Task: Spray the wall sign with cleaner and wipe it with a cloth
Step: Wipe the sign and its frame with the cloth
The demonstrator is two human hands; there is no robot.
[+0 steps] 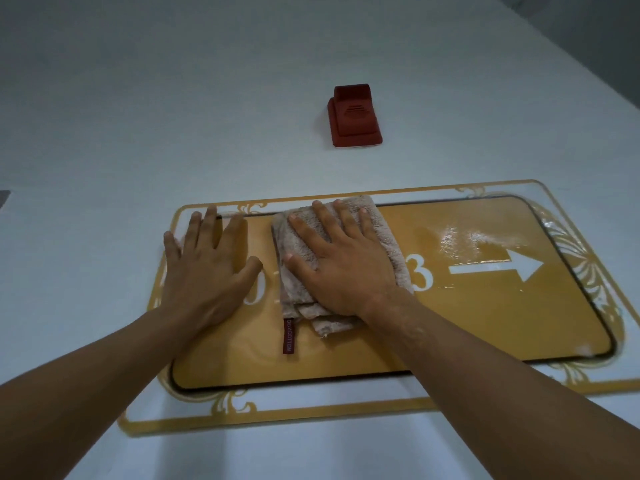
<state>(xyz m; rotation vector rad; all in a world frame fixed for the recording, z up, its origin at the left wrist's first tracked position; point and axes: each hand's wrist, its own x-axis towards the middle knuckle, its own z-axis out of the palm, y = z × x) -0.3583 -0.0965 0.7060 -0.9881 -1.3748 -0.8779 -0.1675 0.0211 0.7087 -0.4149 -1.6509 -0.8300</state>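
From the head view, you are looking at a pale wall carrying the wall sign; the sign is showing a yellow panel inside a clear plate with gold scrollwork along its border, and it is spanning most of the lower half of the view. Your right hand is lying flat on the folded cloth, fingers straight and spread, pressing the cloth against the upper middle of the yellow panel; nothing is being gripped, only pressed. The cloth is beige and fluffy, reaching up to the panel's top edge and partly covering the white characters; a dark red label is hanging from its lower left corner over the yellow surface. Your left hand is resting flat and open just beside the cloth, near the panel's upper left corner, fingers straight and slightly spread, with the fingertips reaching over the panel's top edge; it is holding nothing. To the right of the cloth a white numeral 3 and a white arrow are showing; wet, foamy streaks are glistening above the arrow, toward the panel's upper right corner. Above the sign, well apart from it, a red wall-mounted device is sitting on the wall.
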